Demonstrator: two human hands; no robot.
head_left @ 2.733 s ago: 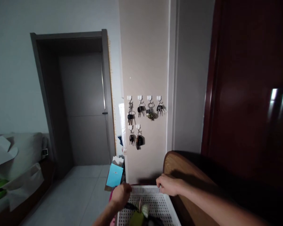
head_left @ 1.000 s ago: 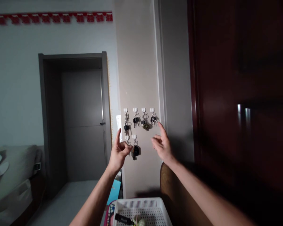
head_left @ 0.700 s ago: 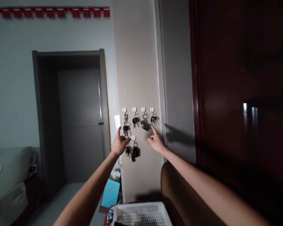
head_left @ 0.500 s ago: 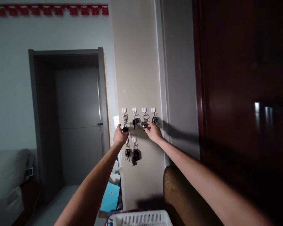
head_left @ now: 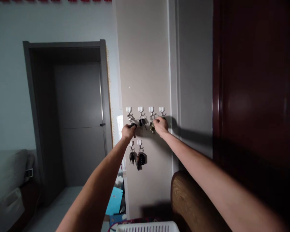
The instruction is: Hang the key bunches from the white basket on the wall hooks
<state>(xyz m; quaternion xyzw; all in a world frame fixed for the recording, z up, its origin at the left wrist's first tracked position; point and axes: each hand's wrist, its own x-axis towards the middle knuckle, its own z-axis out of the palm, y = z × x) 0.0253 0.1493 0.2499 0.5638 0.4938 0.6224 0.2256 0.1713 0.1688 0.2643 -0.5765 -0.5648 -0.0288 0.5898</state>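
Ok, rn: dark red door [head_left: 256,96] fills the right side. Grey door [head_left: 79,122] sits shut in its frame on the left, beige wall panel [head_left: 145,64] btwn them. Sofa [head_left: 7,183] at far left edge, wooden armrest [head_left: 186,199] low, right of centre. White basket [head_left: 147,227] shows only its rim at the bottom edge, blue card [head_left: 114,201] leans low by the panel's foot. Both arms stretched up to the panel. White hooks [head_left: 140,110] on it: 4 in top row, 2 below, each w/ keys. Left hand [head_left: 128,131] is clenched on the leftmost key bunch [head_left: 133,124]. That bunch hangs from the 1st top hook, black fob sticking out past the fingers. Right hand [head_left: 160,125] has fingers curled around the rightmost key bunch [head_left: 162,117] under the 4th top hook, most of it hidden in the hand, only the ring shows. 2nd bunch [head_left: 142,121] hangs free btwn the hands. 3rd bunch [head_left: 151,126] is just beside the right hand's fingertips, can't tell if touching. Lower pair [head_left: 140,159] hangs untouched just under the left hand, apart from the right hand
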